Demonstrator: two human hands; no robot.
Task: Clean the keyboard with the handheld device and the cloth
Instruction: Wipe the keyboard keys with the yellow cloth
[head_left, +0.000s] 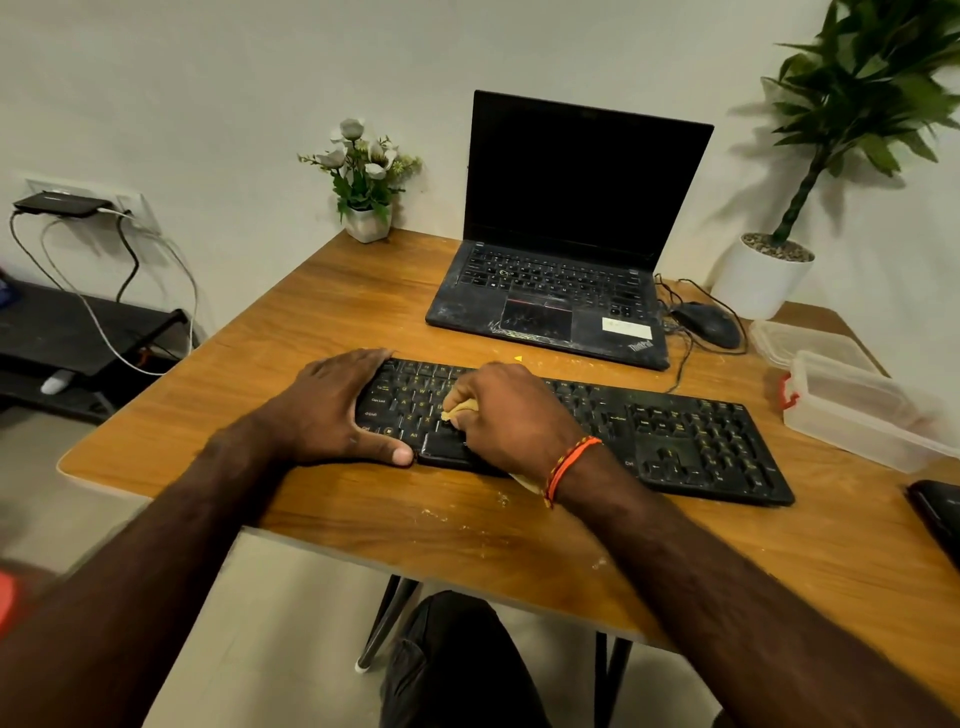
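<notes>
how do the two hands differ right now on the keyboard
The left hand lies spread over the left end of the keyboard, fingers fairly straight, thumb against its front edge; the right hand is curled, pinching a yellowish cloth against the keys. The left hand holds nothing; the right holds the cloth. Only the right wrist wears an orange thread band. Both touch the keyboard's left half.

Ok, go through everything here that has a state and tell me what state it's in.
left hand: flat, bracing the keyboard's left end
right hand: pinching the cloth
cloth: yellowish, pressed onto the keys
keyboard: flat on the table
laptop: open, screen dark, dusty
plastic container: lid off, lying behind it
</notes>
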